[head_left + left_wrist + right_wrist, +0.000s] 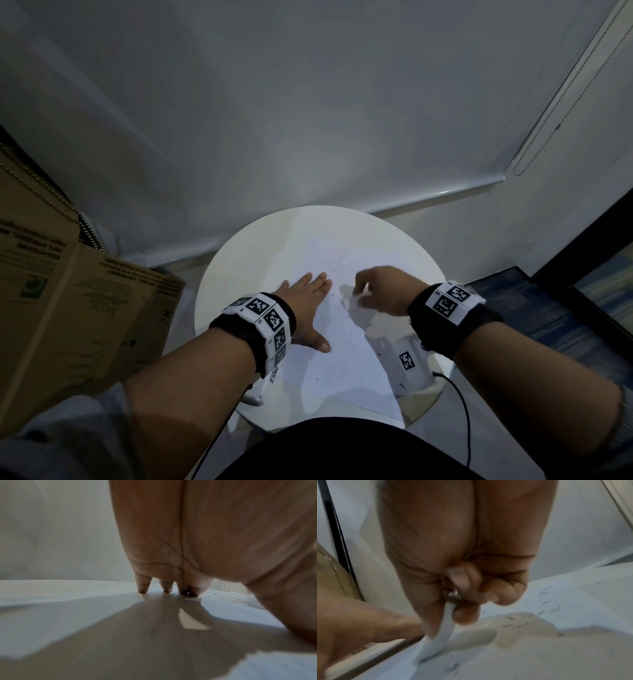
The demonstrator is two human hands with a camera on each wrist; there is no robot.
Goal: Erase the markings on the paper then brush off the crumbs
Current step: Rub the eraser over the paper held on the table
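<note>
Now my left hand [310, 301] presses flat on the paper [346, 363], while my right hand [383, 291] pinches something white, perhaps an eraser [445, 622], above the crumbs [342, 260].

I see black wristbands [455, 318] on both wrists, white blocks with black square-code markers [270, 317], thin black cable [460, 407], grey sleeves [620, 421] pushed up.
</note>
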